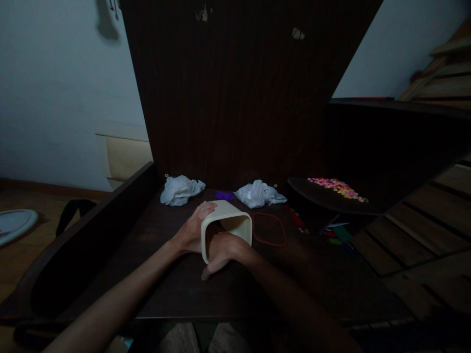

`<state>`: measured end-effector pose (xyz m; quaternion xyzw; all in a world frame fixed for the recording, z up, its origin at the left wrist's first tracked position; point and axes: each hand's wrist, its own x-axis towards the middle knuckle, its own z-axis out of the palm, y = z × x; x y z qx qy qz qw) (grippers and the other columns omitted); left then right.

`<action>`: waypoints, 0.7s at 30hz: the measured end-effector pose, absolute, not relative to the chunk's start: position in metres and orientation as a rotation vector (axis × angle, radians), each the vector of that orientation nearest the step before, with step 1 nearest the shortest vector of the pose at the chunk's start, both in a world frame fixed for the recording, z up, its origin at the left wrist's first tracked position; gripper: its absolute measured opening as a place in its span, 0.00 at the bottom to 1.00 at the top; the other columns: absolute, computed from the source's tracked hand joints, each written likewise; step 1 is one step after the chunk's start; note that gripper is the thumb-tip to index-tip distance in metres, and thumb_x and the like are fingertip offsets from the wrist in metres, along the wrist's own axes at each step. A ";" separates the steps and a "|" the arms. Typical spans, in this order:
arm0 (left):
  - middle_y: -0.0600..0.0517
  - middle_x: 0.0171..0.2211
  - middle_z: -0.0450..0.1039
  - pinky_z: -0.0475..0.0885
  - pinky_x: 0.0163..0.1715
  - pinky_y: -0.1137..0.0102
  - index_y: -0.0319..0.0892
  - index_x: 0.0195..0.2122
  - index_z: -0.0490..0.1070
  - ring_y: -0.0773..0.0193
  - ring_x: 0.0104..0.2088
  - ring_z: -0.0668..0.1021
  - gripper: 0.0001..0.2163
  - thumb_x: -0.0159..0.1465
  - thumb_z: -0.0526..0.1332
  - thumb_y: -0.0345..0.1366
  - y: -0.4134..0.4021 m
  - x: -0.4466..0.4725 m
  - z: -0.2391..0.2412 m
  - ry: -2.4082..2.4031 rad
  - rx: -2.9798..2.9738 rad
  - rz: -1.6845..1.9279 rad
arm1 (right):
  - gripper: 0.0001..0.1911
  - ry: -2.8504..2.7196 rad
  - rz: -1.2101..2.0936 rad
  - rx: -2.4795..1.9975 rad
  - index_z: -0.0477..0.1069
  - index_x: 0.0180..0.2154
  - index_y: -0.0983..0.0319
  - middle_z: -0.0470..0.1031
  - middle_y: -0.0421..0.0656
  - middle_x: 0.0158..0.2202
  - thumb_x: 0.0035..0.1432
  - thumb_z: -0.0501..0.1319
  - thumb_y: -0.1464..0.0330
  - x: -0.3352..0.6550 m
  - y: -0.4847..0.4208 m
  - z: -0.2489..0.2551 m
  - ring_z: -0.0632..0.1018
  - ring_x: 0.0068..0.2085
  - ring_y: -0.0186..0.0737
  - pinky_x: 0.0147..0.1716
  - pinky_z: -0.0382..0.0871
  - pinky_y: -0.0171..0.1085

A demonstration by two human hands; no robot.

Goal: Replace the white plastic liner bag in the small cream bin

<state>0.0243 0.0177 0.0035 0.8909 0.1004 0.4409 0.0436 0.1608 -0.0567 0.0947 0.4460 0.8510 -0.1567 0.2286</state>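
Observation:
A cream plastic container (228,215) lies on its side on the dark wooden table (176,289), its opening facing me. My left hand (193,228) grips its left outer wall, fingers over the top edge. My right hand (221,251) reaches into the opening, fingers hidden inside and thumb resting on the table. A red-brown rectangular seal ring (269,229) lies flat just to the right of the container.
Two crumpled white cloths (180,190) (259,193) and a purple piece (224,195) lie at the table's back edge. A dark tray (316,198) at right carries small pink and yellow pieces (336,187). Red and green items (333,235) lie below it. A dark tall board stands behind.

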 end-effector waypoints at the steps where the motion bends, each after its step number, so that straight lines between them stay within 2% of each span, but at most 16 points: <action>1: 0.33 0.60 0.65 0.61 0.62 0.33 0.47 0.69 0.43 0.35 0.62 0.70 0.48 0.54 0.72 0.48 0.018 0.024 0.003 0.311 2.726 1.353 | 0.38 2.394 -0.451 1.232 0.74 0.55 0.77 0.72 0.64 0.59 0.54 0.68 0.52 0.161 -0.058 0.094 0.70 0.64 0.62 0.65 0.60 0.46; 4: 0.34 0.60 0.65 0.61 0.63 0.35 0.47 0.69 0.45 0.37 0.62 0.70 0.44 0.58 0.70 0.46 0.017 0.023 0.004 0.332 2.712 1.355 | 0.44 2.577 -0.585 1.259 0.66 0.62 0.76 0.66 0.64 0.64 0.54 0.69 0.52 0.167 -0.064 0.086 0.66 0.66 0.62 0.65 0.60 0.47; 6: 0.34 0.60 0.66 0.62 0.63 0.36 0.46 0.69 0.46 0.37 0.63 0.70 0.44 0.58 0.71 0.45 0.018 0.022 0.006 0.359 2.706 1.336 | 0.50 2.722 -0.660 1.268 0.58 0.67 0.75 0.58 0.63 0.69 0.53 0.70 0.52 0.171 -0.070 0.080 0.60 0.69 0.61 0.66 0.57 0.47; 9: 0.35 0.60 0.67 0.65 0.62 0.38 0.46 0.69 0.48 0.37 0.62 0.71 0.44 0.56 0.71 0.46 0.021 0.022 0.007 0.350 2.704 1.349 | 0.60 2.847 -0.685 1.309 0.47 0.69 0.79 0.47 0.68 0.71 0.51 0.71 0.49 0.176 -0.084 0.075 0.54 0.71 0.62 0.69 0.50 0.48; 11: 0.35 0.59 0.66 0.66 0.61 0.39 0.45 0.69 0.48 0.37 0.61 0.72 0.45 0.55 0.71 0.47 0.024 0.022 0.007 0.322 2.696 1.388 | 0.65 2.853 -0.688 1.370 0.44 0.69 0.83 0.46 0.71 0.71 0.48 0.71 0.48 0.178 -0.097 0.075 0.54 0.71 0.64 0.69 0.50 0.49; 16: 0.34 0.60 0.65 0.68 0.60 0.41 0.44 0.69 0.48 0.35 0.61 0.71 0.49 0.52 0.73 0.51 0.027 0.021 0.010 0.285 2.702 1.375 | 0.61 2.891 -0.608 1.369 0.48 0.68 0.84 0.49 0.71 0.70 0.50 0.69 0.49 0.192 -0.134 0.085 0.54 0.71 0.63 0.70 0.47 0.49; 21: 0.33 0.60 0.65 0.66 0.61 0.39 0.44 0.70 0.45 0.32 0.61 0.71 0.55 0.47 0.74 0.55 0.026 0.021 0.013 0.288 2.730 1.299 | 0.57 2.625 -0.430 1.565 0.45 0.69 0.83 0.43 0.72 0.71 0.52 0.67 0.55 0.199 -0.149 0.089 0.50 0.71 0.69 0.70 0.47 0.54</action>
